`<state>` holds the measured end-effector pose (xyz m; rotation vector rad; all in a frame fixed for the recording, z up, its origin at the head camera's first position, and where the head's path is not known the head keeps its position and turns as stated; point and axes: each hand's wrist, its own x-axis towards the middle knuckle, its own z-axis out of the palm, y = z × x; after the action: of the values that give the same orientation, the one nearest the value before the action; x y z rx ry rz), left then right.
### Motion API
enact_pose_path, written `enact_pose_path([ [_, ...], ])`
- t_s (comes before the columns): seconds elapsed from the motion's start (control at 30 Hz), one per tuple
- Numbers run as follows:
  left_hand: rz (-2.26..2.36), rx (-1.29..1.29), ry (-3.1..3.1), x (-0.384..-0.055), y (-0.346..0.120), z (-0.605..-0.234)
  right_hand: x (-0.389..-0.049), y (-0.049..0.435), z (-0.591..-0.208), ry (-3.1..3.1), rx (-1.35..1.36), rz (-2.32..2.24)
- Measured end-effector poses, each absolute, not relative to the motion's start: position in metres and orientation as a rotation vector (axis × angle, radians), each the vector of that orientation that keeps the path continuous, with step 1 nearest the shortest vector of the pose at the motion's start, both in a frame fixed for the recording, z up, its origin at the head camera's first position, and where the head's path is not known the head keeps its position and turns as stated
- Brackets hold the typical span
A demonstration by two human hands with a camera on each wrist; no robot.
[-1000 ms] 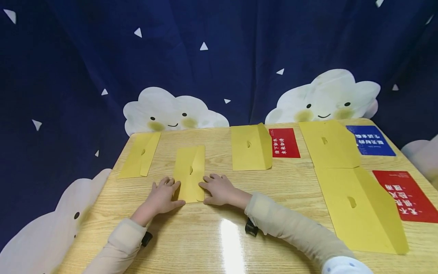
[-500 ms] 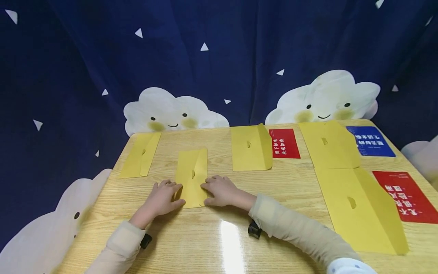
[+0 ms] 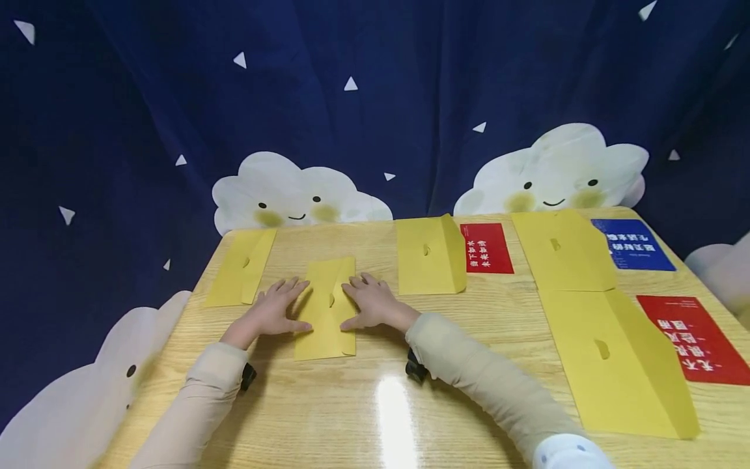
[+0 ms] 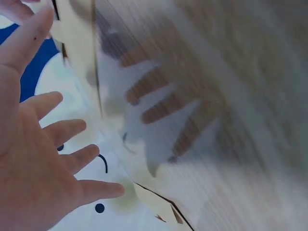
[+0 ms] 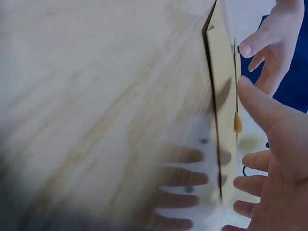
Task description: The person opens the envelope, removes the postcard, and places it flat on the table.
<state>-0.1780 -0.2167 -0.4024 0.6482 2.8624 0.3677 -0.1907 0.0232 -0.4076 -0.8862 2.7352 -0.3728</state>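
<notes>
A yellow envelope point(image 3: 328, 342) with a small curved slit tab lies on the wooden table, left of centre in the head view. My left hand point(image 3: 271, 311) is at its left side, fingers spread, thumb over the left edge. On the opposite side my right hand point(image 3: 372, 303) spreads its fingers too, with its thumb over the right edge. The right wrist view has that envelope point(image 5: 224, 106) edge-on, with straight fingers point(image 5: 250, 185) beside it. Straight fingers point(image 4: 65, 130) also show in the left wrist view. Whether either hand touches the paper is unclear.
Another yellow envelope point(image 3: 243, 267) lies at the far left and one point(image 3: 424, 260) at the back centre, beside a red card point(image 3: 489, 249). Two larger yellow envelopes point(image 3: 562, 254) point(image 3: 615, 365) lie at the right, with a blue card point(image 3: 635, 244) and red card point(image 3: 697, 339).
The envelope first slid slightly toward me and to the right between my hands. Since then both hands have moved away from its near end, farther up its sides, and their fingers have spread.
</notes>
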Motion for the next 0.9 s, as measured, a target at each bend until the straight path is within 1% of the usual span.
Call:
enact_pose_path([
  [0.2, 0.369, 0.600, 2.750, -0.186, -0.215, -0.403, -0.195, 0.021, -0.415, 2.687, -0.870, -0.357],
  [0.47, 0.312, 0.589, 2.721, -0.186, -0.210, -0.404, -0.192, 0.024, -0.416, 2.709, -0.874, -0.303],
  [0.67, 0.320, 0.613, 2.736, -0.182, -0.205, -0.406, -0.186, 0.029, -0.413, 2.706, -0.872, -0.289],
  [0.9, 0.328, 0.626, 2.734, -0.169, -0.204, -0.407, -0.177, 0.030, -0.414, 2.698, -0.906, -0.259],
])
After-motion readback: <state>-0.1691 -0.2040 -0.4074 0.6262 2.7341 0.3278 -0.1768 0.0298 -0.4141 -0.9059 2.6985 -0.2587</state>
